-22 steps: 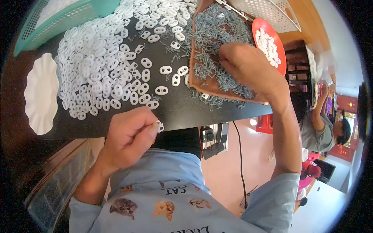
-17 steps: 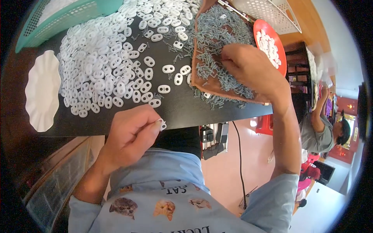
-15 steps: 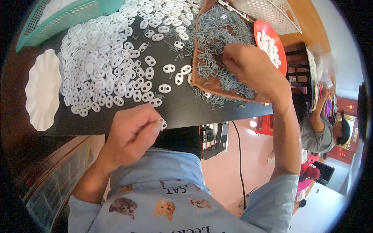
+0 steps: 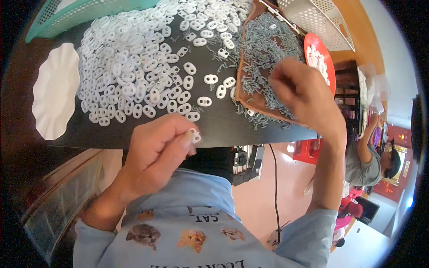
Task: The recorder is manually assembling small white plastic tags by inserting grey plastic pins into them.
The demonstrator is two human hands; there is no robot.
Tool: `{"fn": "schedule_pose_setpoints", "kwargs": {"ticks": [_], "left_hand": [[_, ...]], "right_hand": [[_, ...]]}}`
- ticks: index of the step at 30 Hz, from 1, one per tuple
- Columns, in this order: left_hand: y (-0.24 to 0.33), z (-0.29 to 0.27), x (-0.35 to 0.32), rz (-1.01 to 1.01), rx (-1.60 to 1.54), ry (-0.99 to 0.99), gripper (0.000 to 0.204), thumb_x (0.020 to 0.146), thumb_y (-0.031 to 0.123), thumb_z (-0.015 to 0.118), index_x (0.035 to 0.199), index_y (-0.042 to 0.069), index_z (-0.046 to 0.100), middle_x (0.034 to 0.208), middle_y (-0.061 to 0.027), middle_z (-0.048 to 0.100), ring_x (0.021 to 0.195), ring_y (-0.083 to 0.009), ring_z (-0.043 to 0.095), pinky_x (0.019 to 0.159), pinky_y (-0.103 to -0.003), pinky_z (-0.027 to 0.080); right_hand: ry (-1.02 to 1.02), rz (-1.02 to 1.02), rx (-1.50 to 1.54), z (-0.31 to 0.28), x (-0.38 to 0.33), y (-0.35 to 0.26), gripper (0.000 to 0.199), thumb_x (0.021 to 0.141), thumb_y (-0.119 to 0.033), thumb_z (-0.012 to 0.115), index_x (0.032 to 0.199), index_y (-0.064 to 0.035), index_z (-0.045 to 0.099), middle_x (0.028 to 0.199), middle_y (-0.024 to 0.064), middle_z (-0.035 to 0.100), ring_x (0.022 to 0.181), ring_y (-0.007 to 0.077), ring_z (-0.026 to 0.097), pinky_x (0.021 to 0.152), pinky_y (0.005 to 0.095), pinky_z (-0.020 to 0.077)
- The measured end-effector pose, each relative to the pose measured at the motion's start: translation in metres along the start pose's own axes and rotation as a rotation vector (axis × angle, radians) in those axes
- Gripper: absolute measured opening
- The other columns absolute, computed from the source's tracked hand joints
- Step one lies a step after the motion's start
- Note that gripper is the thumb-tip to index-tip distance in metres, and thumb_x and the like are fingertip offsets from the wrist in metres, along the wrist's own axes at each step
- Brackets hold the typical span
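Observation:
My left hand (image 4: 156, 154) is closed in front of the table's near edge. Between its thumb and forefinger it pinches a small white plastic cord lock piece (image 4: 195, 136) with holes. Over a brown tray (image 4: 248, 106) full of small grey springs (image 4: 261, 58) hovers my right hand (image 4: 304, 96), its fingers curled together and slightly blurred. Whatever those fingers hold is hidden. A large heap of similar white oval two-hole pieces (image 4: 127, 67) covers the table's left, and a few loose ones (image 4: 211, 79) lie between heap and tray.
A wavy-edged white dish (image 4: 56, 91) stands at the table's left. Behind the heap is a green basket (image 4: 80, 20). A red plate (image 4: 332, 67) of white pieces and a white perforated basket (image 4: 317, 22) sit at right. Another person (image 4: 371, 161) is farther right.
My right hand has shifted slightly right and nearer over the springs. My left hand still pinches its white piece, now turned to show more. The whole view has moved a little.

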State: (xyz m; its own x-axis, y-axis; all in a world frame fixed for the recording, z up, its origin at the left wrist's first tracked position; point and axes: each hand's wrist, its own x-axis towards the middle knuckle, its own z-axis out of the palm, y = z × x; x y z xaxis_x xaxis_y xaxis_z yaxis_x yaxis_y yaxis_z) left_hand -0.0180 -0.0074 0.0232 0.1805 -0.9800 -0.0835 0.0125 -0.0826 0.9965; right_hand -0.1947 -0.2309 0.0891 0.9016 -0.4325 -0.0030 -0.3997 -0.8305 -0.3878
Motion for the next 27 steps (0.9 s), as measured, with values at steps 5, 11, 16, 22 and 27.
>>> {"fn": "schedule_pose_setpoints", "kwargs": {"ticks": [5, 11, 16, 22, 27], "left_hand": [[0.015, 0.004, 0.008, -0.126, -0.287, 0.049, 0.025, 0.096, 0.01, 0.048, 0.112, -0.005, 0.06, 0.089, -0.0059, 0.065, 0.081, -0.0077, 0.057, 0.072, -0.022, 0.047], [0.008, 0.001, 0.005, -0.172, -0.49, 0.061, 0.027, 0.097, 0.013, 0.048, 0.115, -0.005, 0.059, 0.097, -0.006, 0.064, 0.091, -0.007, 0.058, 0.077, -0.021, 0.048], [0.001, -0.011, 0.006, -0.33, -0.646, 0.036, 0.025, 0.098, 0.015, 0.047, 0.107, -0.004, 0.06, 0.098, -0.006, 0.063, 0.095, -0.0109, 0.061, 0.079, -0.023, 0.049], [0.004, -0.007, 0.006, -0.289, -0.904, 0.038, 0.023, 0.098, 0.016, 0.047, 0.101, -0.003, 0.06, 0.097, -0.0067, 0.063, 0.093, -0.0123, 0.062, 0.08, -0.024, 0.051], [-0.004, -0.005, -0.001, -0.003, -0.491, 0.056, 0.017, 0.098, 0.014, 0.049, 0.096, -0.001, 0.058, 0.079, -0.0019, 0.057, 0.072, -0.0069, 0.053, 0.065, -0.021, 0.045]], "right_hand": [[0.006, -0.169, 0.276, 0.029, -0.003, -0.059, 0.01, 0.075, 0.005, 0.059, 0.083, 0.0003, 0.056, 0.071, 0.0131, 0.054, 0.06, 0.028, 0.056, 0.053, 0.0351, 0.0441], [0.007, -0.212, 0.205, 0.052, 0.005, -0.067, 0.013, 0.074, 0.005, 0.062, 0.084, -0.001, 0.058, 0.072, 0.0119, 0.054, 0.062, 0.0302, 0.058, 0.053, 0.0365, 0.0459], [0.017, -0.288, 0.074, 0.051, 0.009, -0.074, 0.027, 0.065, 0.005, 0.068, 0.091, -0.0014, 0.061, 0.075, 0.0102, 0.053, 0.062, 0.0272, 0.058, 0.051, 0.0358, 0.0465], [0.121, -0.457, 0.069, 0.058, 0.007, -0.063, 0.023, 0.067, 0.003, 0.07, 0.089, -0.001, 0.063, 0.074, 0.0087, 0.053, 0.058, 0.0216, 0.054, 0.048, 0.0318, 0.0434], [0.099, -0.228, 0.467, 0.053, 0.007, -0.073, 0.01, 0.08, 0.0, 0.068, 0.086, 0.0002, 0.06, 0.075, 0.0056, 0.055, 0.06, 0.0158, 0.049, 0.053, 0.0263, 0.0389]]}}
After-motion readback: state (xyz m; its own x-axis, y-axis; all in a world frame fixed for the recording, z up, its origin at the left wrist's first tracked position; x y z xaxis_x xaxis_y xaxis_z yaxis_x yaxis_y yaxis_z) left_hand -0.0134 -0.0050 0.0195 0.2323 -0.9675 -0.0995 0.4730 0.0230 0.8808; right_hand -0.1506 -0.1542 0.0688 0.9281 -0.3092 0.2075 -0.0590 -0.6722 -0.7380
